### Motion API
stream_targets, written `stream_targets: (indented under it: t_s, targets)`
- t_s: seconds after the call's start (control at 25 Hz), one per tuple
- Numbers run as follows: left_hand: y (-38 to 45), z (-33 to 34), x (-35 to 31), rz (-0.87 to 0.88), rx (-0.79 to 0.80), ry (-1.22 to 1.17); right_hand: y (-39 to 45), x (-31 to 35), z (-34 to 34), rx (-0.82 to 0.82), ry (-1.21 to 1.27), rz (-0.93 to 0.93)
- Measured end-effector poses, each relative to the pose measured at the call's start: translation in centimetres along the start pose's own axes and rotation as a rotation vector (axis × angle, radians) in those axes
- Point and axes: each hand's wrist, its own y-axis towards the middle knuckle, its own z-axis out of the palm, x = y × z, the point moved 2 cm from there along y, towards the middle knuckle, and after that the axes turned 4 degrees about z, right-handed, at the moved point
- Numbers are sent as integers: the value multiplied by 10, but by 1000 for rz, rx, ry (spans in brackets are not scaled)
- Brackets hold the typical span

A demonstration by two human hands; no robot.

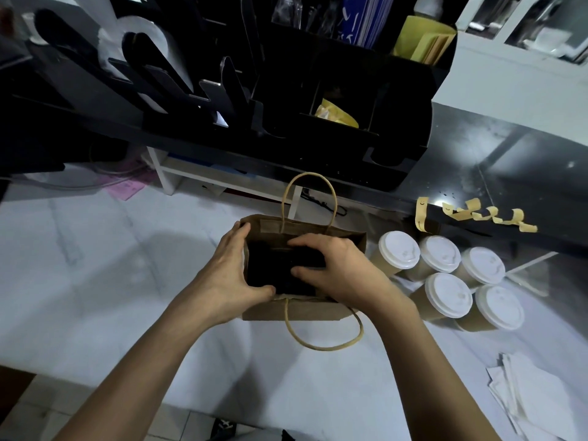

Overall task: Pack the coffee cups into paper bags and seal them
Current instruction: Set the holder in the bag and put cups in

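While we spread the mouth of the paper bag on the counter, our left hand grips its left rim and our right hand reaches in, curled around a dark insert, likely a cup carrier being seated flat. Bag contents otherwise: no cups visible. Five lidded coffee cups stand just right of the bag, unpacked. Yellow sticker strips hang from the ledge behind them, presumably for sealing. Napkins lie near right.

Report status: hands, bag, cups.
Both hands, left and right, holding paper bag mouth open. Five lidded cups waiting right of it. Nothing blocking.
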Motion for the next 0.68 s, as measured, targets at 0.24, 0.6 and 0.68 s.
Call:
stream_targets:
  t_s: [0.24, 0.6, 0.68]
  targets:
    - [4, 1, 0, 9, -4, -1, -27, -6, -30, -247, 144, -3]
    - [10, -2, 1, 11, -8, 15, -35, -41, -37, -505, 227, 95]
    - [9, -2, 1, 12, 6, 25, -34, -54, -35, -576, 265, 146]
